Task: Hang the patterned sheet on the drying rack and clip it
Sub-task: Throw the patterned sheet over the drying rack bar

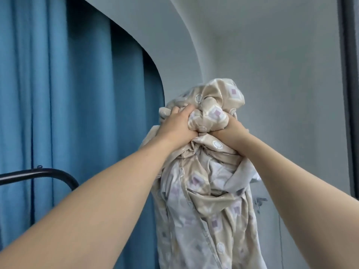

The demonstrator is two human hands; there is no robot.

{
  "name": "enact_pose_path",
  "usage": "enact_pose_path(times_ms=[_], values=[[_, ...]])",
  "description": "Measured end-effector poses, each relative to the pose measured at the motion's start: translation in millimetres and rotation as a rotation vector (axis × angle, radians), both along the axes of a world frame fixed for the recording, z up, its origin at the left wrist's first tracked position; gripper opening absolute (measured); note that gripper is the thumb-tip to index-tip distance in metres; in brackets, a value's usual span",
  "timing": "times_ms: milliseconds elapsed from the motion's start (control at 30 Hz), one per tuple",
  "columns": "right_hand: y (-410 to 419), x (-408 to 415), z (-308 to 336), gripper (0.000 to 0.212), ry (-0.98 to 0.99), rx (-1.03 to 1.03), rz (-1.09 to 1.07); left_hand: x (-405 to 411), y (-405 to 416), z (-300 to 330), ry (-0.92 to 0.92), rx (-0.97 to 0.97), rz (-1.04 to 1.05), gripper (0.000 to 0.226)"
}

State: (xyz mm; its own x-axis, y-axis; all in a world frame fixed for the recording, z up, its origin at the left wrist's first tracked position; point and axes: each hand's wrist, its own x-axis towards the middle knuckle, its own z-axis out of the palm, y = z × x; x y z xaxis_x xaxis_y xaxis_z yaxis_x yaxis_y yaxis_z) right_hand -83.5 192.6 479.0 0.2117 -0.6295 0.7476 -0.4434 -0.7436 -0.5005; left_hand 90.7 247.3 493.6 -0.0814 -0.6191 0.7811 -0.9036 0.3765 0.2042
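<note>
Both arms raised, fists clenched

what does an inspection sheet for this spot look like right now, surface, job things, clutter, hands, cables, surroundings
surface: nothing seen; no table or floor in view.
job's things: sheet bunched and held up high, its length hanging down; not on the rack. Rack bar, black and curved, at lower left, apart from the sheet. No clips seen.
clutter: nothing seen.
grippers: left hand and right hand both grip the bunched top of the sheet, close together.
cables: nothing seen.
surroundings: blue curtain at left behind the rack bar; pale wall behind the sheet; dark frame at the right edge; a small metal fitting on the wall, too blurred to identify.
</note>
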Motion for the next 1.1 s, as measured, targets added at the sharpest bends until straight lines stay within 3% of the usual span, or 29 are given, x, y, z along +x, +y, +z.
enact_pose_path(times_ms=[167, 300, 500, 600, 833, 1100], values=[[35.3, 55.2, 57.0, 0.043, -0.062, -0.205, 0.058, 47.7, 44.4, 56.5, -0.034, -0.170, 0.122, 0.060], [64.8, 102.0, 93.3, 0.068, -0.157, -0.280, 0.133, 84.5, 87.2, 94.3, -0.064, -0.292, 0.217, 0.051], [109.0, 161.5, 129.8, 0.052, -0.276, -0.381, 0.194, 126.1, 158.7, 131.7, -0.112, -0.438, 0.360, 0.049], [131.3, 188.4, 137.4, 0.057, -0.343, -0.435, 0.194, 140.2, 193.5, 139.8, -0.133, -0.495, 0.407, 0.049], [172.7, 243.2, 120.3, 0.053, -0.477, -0.502, 0.251, 170.0, 246.5, 121.7, -0.160, -0.584, 0.553, 0.051], [196.7, 298.5, 58.6, 0.070, -0.383, -0.396, 0.403, 220.9, 291.9, 58.2, -0.076, -0.420, 0.617, 0.053]])
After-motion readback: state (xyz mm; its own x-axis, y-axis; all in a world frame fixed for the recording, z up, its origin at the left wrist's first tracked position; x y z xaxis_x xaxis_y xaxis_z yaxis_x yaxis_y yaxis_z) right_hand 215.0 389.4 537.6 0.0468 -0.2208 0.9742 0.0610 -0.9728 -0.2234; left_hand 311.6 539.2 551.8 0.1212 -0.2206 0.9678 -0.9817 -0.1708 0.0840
